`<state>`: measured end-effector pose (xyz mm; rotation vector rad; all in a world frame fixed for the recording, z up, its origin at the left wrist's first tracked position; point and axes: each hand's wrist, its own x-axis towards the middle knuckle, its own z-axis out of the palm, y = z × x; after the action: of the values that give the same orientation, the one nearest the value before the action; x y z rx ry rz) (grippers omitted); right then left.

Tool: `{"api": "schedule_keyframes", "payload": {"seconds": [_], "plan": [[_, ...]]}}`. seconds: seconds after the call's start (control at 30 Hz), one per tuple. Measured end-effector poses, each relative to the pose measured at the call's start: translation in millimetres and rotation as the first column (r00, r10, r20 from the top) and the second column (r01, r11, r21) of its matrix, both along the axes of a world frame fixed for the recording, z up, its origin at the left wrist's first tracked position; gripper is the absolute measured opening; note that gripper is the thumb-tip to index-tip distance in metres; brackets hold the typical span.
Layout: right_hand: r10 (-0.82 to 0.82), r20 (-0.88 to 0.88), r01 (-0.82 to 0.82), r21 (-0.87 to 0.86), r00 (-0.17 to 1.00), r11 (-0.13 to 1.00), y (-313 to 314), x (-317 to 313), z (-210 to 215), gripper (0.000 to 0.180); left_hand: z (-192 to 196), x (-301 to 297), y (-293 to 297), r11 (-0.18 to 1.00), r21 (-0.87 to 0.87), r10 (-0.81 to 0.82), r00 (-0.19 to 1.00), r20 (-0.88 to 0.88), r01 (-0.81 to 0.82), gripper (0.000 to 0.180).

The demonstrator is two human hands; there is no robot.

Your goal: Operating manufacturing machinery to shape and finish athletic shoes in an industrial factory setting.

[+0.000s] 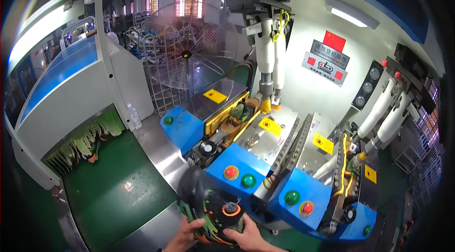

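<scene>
At the lower middle I hold a black shoe (206,204) with green and orange patterning and an orange ring around its opening. My left hand (184,234) is closed on its left side, thumb on the green pattern. From the right, my right hand (246,235) grips it with the thumb near the opening. The undersides of my fingers are hidden. Just beyond stands a blue and grey pressing machine (237,169). A similar shoe (239,113) sits in its left station under a white press cylinder (265,58); another shoe (350,166) is in the right station.
To the left runs a green conveyor belt (123,185) into a grey housing with a green fringe curtain (85,140); a shoe (95,152) lies by the fringe. A clear bottle (134,116) stands beside the housing. Behind is a large caged fan (186,55). Red and green buttons (248,181) face me.
</scene>
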<state>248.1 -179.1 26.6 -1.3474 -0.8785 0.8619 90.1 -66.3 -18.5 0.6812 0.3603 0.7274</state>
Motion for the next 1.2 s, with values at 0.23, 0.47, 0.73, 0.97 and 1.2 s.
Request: {"api": "schedule_keyframes", "payload": {"seconds": [0.23,0.47,0.73,0.97,1.2], "plan": [[-0.186,-0.099,0.174,-0.118,0.978,0.978,9,58,16,0.052,12,105,131,0.901,0.296,0.377,0.910,-0.172,-0.317,0.066],[-0.357,-0.125,0.321,-0.238,0.926,0.917,70,90,40,0.054,0,348,382,0.618,0.606,0.192,0.652,-0.734,0.500,0.087],[-0.507,-0.013,0.476,-0.322,0.862,0.818,124,101,51,0.047,-6,398,451,0.705,0.411,-0.173,0.702,-0.691,0.578,0.055],[-0.462,-0.308,0.360,-0.335,0.832,0.871,212,146,53,0.050,42,200,437,0.990,0.078,-0.111,0.990,-0.091,0.119,0.071],[-0.550,-0.227,0.374,-0.526,0.804,0.764,434,290,9,0.026,-39,-38,352,0.909,-0.066,0.412,0.911,-0.021,-0.413,0.066]]}}
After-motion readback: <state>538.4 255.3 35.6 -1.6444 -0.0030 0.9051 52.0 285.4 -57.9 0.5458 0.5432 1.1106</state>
